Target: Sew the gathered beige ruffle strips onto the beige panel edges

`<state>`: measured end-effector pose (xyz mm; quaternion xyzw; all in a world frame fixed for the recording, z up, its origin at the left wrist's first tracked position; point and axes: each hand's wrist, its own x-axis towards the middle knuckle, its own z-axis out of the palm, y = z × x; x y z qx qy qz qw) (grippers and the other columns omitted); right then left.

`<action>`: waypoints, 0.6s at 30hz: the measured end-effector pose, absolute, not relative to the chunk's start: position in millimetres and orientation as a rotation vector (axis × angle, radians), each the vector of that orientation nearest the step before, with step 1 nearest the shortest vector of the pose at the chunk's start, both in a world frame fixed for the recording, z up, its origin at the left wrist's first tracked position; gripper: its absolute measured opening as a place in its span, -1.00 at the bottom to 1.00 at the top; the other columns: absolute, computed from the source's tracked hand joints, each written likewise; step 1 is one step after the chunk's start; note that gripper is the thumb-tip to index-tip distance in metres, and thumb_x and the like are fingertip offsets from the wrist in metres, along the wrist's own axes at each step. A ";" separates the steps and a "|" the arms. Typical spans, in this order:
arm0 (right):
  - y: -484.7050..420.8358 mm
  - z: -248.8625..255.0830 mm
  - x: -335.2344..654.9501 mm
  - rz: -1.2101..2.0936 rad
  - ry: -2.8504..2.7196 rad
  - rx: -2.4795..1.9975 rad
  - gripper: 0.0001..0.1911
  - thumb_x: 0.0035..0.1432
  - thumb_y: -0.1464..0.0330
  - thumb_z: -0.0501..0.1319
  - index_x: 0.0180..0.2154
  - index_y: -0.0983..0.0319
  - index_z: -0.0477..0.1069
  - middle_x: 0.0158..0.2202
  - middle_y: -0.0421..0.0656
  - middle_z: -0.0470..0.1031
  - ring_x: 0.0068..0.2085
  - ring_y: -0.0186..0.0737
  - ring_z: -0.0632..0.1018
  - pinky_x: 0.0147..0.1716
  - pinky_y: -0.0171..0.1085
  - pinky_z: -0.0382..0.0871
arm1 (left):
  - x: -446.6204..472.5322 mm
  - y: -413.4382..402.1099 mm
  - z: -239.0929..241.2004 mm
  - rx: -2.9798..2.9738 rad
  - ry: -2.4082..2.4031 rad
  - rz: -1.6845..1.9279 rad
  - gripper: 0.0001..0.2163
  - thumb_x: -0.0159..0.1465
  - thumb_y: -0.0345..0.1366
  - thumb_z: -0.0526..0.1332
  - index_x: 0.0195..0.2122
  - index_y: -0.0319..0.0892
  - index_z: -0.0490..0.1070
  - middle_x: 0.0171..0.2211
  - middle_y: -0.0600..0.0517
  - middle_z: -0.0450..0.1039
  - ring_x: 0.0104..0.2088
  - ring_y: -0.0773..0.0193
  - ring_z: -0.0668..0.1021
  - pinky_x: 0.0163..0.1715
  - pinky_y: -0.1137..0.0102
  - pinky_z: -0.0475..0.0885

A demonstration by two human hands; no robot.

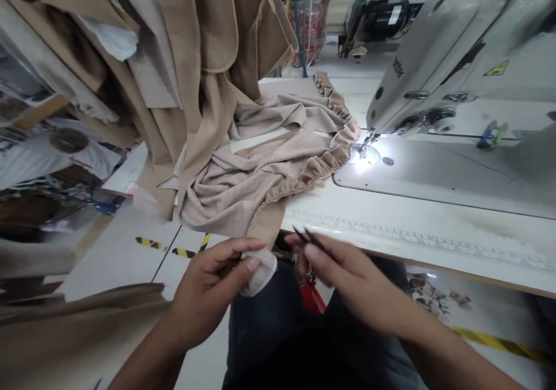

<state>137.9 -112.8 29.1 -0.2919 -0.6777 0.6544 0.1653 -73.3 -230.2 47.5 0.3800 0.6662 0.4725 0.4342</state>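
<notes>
Two bare hands are working just above the person's lap; the left hand (208,291) is pinching a pale, sheer cloth tip (259,273) between thumb and fingers, while the right hand (351,280) is holding a slim dark pointed tool (309,241) – tweezers or snips, too blurred to tell – in a narrow grip close beside that tip; dark jeans (269,332) and a red object (313,297) are showing below them. Further out, the crinkled beige cloth (243,187) is lying bunched on the white sewing table (434,251), a strip of it running down behind the left hand; its gathered elastic edge (330,158) is curving up to the presser foot (364,145) of the sewing machine (425,71) – lit brightly there; tan garments (186,42) are hanging at the left, above yellow-and-black floor tape (150,243).
</notes>
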 end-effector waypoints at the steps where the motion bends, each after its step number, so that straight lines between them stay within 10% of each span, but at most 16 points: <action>1: -124.1 24.0 146.3 2.013 -1.861 -0.868 -0.45 0.48 -0.05 -0.05 -0.28 0.20 0.43 -0.34 -0.18 0.46 -0.34 -0.25 0.40 -0.31 -0.25 0.26 | -72.1 -227.6 48.0 0.936 1.634 1.184 -0.79 0.25 -0.19 0.42 -0.09 -0.02 0.67 -0.40 0.03 0.64 -0.42 0.30 0.61 -0.44 0.51 0.49; 18: -132.4 -3.2 144.9 2.476 -1.314 -0.798 -0.44 0.17 -0.13 0.34 -0.45 0.24 0.39 -0.59 -0.33 0.17 -0.55 -0.41 0.12 -0.53 -0.31 -0.09 | -52.4 -206.2 39.5 1.050 1.336 0.819 -0.53 0.32 -0.28 0.33 0.26 -0.04 0.39 -0.49 0.21 0.21 -0.50 0.45 0.27 -0.51 0.60 0.26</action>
